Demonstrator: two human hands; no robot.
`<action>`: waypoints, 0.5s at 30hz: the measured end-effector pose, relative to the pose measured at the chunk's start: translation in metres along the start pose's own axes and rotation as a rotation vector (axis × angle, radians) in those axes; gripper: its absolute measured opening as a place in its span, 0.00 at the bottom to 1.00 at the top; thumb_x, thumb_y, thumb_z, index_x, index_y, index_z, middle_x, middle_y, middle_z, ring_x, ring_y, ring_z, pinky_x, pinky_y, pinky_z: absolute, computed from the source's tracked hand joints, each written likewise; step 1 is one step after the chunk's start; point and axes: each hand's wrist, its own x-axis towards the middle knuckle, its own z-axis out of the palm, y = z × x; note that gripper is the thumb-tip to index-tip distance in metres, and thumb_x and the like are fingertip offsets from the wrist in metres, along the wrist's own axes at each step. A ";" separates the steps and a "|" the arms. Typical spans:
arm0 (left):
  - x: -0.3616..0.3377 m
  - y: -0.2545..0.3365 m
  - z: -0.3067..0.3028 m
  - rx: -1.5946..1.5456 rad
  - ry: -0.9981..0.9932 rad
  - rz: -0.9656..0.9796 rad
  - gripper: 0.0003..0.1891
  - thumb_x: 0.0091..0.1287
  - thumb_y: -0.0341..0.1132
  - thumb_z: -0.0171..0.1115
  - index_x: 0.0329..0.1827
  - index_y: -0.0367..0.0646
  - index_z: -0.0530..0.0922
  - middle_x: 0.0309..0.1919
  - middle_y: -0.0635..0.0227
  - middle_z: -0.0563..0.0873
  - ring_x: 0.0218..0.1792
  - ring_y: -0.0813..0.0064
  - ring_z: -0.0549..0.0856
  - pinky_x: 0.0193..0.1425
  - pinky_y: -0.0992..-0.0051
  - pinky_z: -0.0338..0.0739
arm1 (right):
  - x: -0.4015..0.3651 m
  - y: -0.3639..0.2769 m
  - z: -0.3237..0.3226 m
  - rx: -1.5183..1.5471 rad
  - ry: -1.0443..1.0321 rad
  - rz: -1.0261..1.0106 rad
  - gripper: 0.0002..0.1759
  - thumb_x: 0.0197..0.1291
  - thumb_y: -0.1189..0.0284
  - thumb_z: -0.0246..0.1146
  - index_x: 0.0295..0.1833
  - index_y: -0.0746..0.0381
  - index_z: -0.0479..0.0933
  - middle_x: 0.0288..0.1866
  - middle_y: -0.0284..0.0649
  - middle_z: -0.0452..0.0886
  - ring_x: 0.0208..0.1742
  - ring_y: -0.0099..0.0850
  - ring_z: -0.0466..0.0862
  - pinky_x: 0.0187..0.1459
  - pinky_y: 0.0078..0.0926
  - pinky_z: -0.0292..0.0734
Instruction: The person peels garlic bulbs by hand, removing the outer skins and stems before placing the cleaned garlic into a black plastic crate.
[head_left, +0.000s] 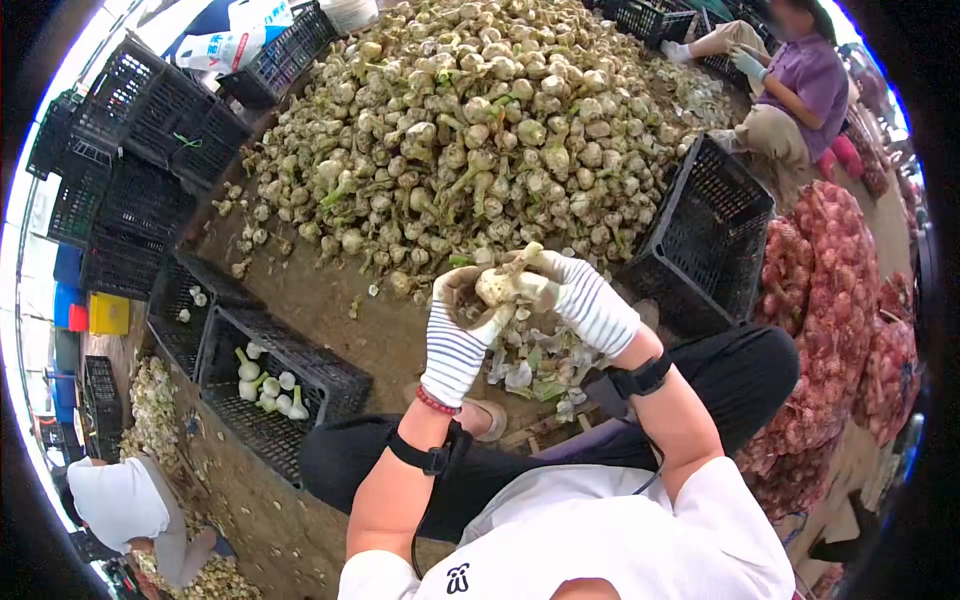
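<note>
Between my two gloved hands is a garlic bulb (pixel 494 287) with a short stem pointing up and to the right. My left hand (pixel 460 325), in a striped white glove with a dirty palm, curls its fingers around the bulb's left side. My right hand (pixel 578 297), gloved the same way, pinches the bulb and stem from the right. Below the hands, peeled garlic skins (pixel 535 368) lie scattered on the ground. Ahead rises a large heap of unpeeled garlic bulbs (pixel 470 140).
A black crate (pixel 335 372) at left holds several cleaned white bulbs. An upright black crate (pixel 668 250) stands at right, beside red mesh sacks (pixel 825 290). Black crates (pixel 130 190) are stacked far left. One person (pixel 805 85) sits upper right; another (pixel 125 505) bends at lower left.
</note>
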 end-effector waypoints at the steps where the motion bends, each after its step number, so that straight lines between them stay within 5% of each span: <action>1: 0.001 -0.003 -0.002 -0.006 -0.017 -0.008 0.31 0.57 0.31 0.76 0.61 0.41 0.69 0.54 0.62 0.78 0.54 0.71 0.80 0.58 0.69 0.80 | 0.003 0.005 0.006 0.005 0.042 -0.051 0.17 0.65 0.76 0.62 0.59 0.66 0.78 0.43 0.33 0.86 0.41 0.23 0.78 0.48 0.24 0.76; 5: -0.003 0.004 -0.004 -0.008 -0.002 -0.021 0.29 0.60 0.35 0.74 0.61 0.42 0.68 0.54 0.62 0.79 0.54 0.68 0.80 0.58 0.67 0.80 | 0.009 0.024 0.002 -0.123 0.090 -0.133 0.17 0.62 0.80 0.60 0.57 0.65 0.79 0.42 0.37 0.85 0.40 0.23 0.78 0.47 0.23 0.75; 7: -0.003 0.012 -0.004 -0.545 0.019 -0.401 0.25 0.65 0.37 0.69 0.61 0.44 0.66 0.55 0.62 0.78 0.52 0.70 0.81 0.53 0.72 0.82 | 0.006 0.024 -0.003 -0.267 0.065 -0.223 0.19 0.57 0.84 0.57 0.54 0.64 0.80 0.41 0.37 0.84 0.43 0.24 0.79 0.49 0.24 0.75; 8: -0.002 0.005 -0.001 -0.568 0.031 -0.380 0.20 0.71 0.44 0.61 0.60 0.44 0.71 0.48 0.63 0.83 0.47 0.72 0.83 0.49 0.72 0.82 | 0.002 0.025 -0.004 -0.268 0.066 -0.223 0.19 0.57 0.84 0.57 0.54 0.64 0.80 0.41 0.37 0.84 0.43 0.24 0.79 0.49 0.24 0.75; 10: 0.008 0.009 -0.020 -0.580 -0.142 -0.722 0.16 0.73 0.45 0.58 0.54 0.43 0.77 0.40 0.67 0.86 0.41 0.74 0.85 0.46 0.73 0.82 | -0.010 0.024 -0.001 -0.279 -0.082 -0.281 0.16 0.60 0.82 0.58 0.52 0.61 0.82 0.34 0.27 0.80 0.36 0.18 0.75 0.40 0.21 0.74; 12: 0.008 -0.009 -0.016 -0.437 -0.131 -0.649 0.15 0.74 0.45 0.57 0.48 0.41 0.82 0.35 0.67 0.87 0.36 0.74 0.86 0.44 0.75 0.81 | -0.023 0.012 -0.001 -0.155 -0.193 -0.119 0.15 0.61 0.79 0.63 0.54 0.61 0.82 0.38 0.27 0.83 0.39 0.18 0.78 0.43 0.20 0.75; 15: 0.008 -0.020 -0.005 0.279 0.142 -0.173 0.16 0.74 0.44 0.59 0.47 0.37 0.81 0.36 0.65 0.88 0.35 0.76 0.83 0.43 0.74 0.79 | -0.027 0.024 -0.004 0.179 -0.168 0.058 0.15 0.64 0.72 0.64 0.55 0.65 0.82 0.42 0.27 0.85 0.37 0.14 0.78 0.41 0.15 0.74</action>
